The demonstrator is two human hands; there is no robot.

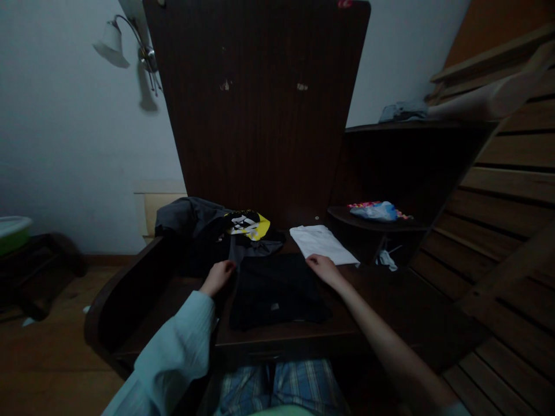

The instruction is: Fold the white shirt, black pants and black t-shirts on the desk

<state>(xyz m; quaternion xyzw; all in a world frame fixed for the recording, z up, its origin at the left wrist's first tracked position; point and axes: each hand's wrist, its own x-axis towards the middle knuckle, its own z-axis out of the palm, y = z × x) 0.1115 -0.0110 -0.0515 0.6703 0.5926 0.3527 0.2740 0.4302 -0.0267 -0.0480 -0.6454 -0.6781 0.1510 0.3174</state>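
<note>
A black garment point(277, 294) with a small light patch near its front edge lies spread in a roughly square shape on the dark wooden desktop. At its far left corner is my left hand point(219, 275), the fingers closed in a pinch on the cloth. My right hand point(324, 269) pinches the far right corner. Just beyond the right hand lies a folded white garment point(324, 244). To the left, a heap of dark clothes point(191, 222) includes a piece with a yellow, black and white print point(249, 225).
A tall dark panel point(264, 115) rises behind the desktop. At right, a corner shelf point(368, 222) holds a blue-white plastic bag point(379, 211), beside a slatted wooden frame point(511, 190). The desk's curved side point(104, 312) bounds the left. A wall lamp point(111, 43) hangs upper left.
</note>
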